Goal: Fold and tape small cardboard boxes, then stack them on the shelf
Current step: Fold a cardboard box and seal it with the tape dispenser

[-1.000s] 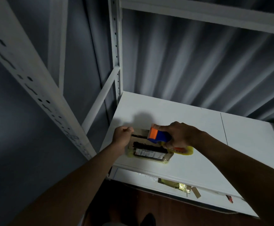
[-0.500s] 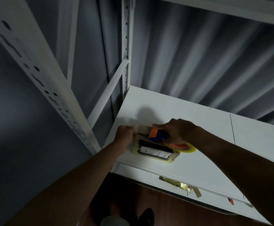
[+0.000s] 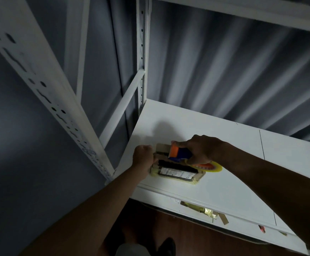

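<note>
A small flat cardboard box (image 3: pixel 176 173) with a black panel, a white label and yellowish tape on its edges lies on the white shelf board (image 3: pixel 224 145), near its front left corner. My left hand (image 3: pixel 143 159) grips the box's left end with curled fingers. My right hand (image 3: pixel 199 149) holds an orange and blue tape dispenser (image 3: pixel 178 153) on top of the box, its yellow tape roll (image 3: pixel 212 167) sticking out to the right.
White slotted uprights (image 3: pixel 45 84) and a diagonal brace (image 3: pixel 122 106) frame the shelf on the left. A lower shelf (image 3: pixel 196 211) carries scraps of cardboard and yellow tape (image 3: pixel 204 211). A corrugated wall stands behind. My shoe (image 3: pixel 166 246) shows on the brown floor below.
The view has shifted a little, so the shelf and hands sit further right. Both hands stay on the box and dispenser, with hardly any movement along the box.
</note>
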